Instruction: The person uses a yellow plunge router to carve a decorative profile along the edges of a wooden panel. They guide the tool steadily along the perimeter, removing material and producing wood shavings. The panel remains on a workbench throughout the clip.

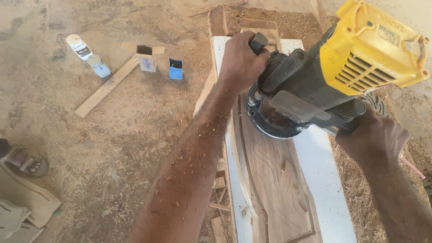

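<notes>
I've got both fists closed on the router (342, 76): left hand (240, 60), right hand (373, 137). Wood panel (279, 184) beneath; bottles (90, 56), small boxes (146, 58), plank (105, 87) well apart left.

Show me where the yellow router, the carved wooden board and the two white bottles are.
Yellow router (369, 49), head view: on its yellow motor housing.
Carved wooden board (279, 189), head view: on its bare carved face below the router.
Two white bottles (81, 47), head view: on the left bottle's body.
</notes>
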`<move>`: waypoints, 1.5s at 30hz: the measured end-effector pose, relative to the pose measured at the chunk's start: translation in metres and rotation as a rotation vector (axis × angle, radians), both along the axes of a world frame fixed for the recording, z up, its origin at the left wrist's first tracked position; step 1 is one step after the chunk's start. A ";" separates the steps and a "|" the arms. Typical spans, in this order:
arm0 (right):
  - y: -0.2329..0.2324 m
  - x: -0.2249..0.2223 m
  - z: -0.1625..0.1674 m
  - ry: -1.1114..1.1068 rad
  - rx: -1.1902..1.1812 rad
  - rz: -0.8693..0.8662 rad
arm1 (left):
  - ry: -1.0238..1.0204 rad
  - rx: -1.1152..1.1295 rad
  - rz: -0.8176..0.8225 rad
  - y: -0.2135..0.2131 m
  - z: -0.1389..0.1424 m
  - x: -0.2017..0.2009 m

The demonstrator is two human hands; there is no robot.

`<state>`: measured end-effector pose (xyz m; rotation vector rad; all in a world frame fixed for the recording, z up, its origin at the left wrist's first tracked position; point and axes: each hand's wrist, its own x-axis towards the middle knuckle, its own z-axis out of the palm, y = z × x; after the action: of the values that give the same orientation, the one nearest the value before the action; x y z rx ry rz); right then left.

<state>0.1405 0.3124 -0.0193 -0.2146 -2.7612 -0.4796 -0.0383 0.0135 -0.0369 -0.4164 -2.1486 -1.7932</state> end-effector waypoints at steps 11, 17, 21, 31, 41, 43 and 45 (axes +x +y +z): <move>-0.011 0.007 0.006 -0.065 -0.019 -0.057 | 0.065 0.034 -0.036 -0.001 -0.002 -0.005; -0.028 0.013 0.013 -0.059 0.025 -0.089 | -0.039 -0.016 -0.103 -0.002 -0.002 -0.008; -0.028 0.017 0.009 -0.030 0.003 -0.072 | 0.014 0.004 -0.111 -0.002 -0.003 -0.010; -0.017 0.030 -0.007 -0.071 0.022 -0.152 | 0.034 -0.022 -0.138 -0.002 -0.005 -0.016; -0.030 0.039 -0.007 -0.068 -0.042 -0.180 | 0.094 -0.018 -0.180 -0.004 -0.006 -0.020; -0.034 0.040 -0.006 -0.070 -0.033 -0.188 | 0.087 -0.025 -0.195 -0.005 -0.005 -0.020; -0.038 0.042 -0.003 -0.080 -0.027 -0.201 | 0.055 -0.022 -0.211 -0.005 -0.003 -0.019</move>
<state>0.1823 0.2741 -0.0228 -0.4927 -2.8394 -0.5121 -0.0571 0.0080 -0.0397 -0.7133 -2.1570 -1.8447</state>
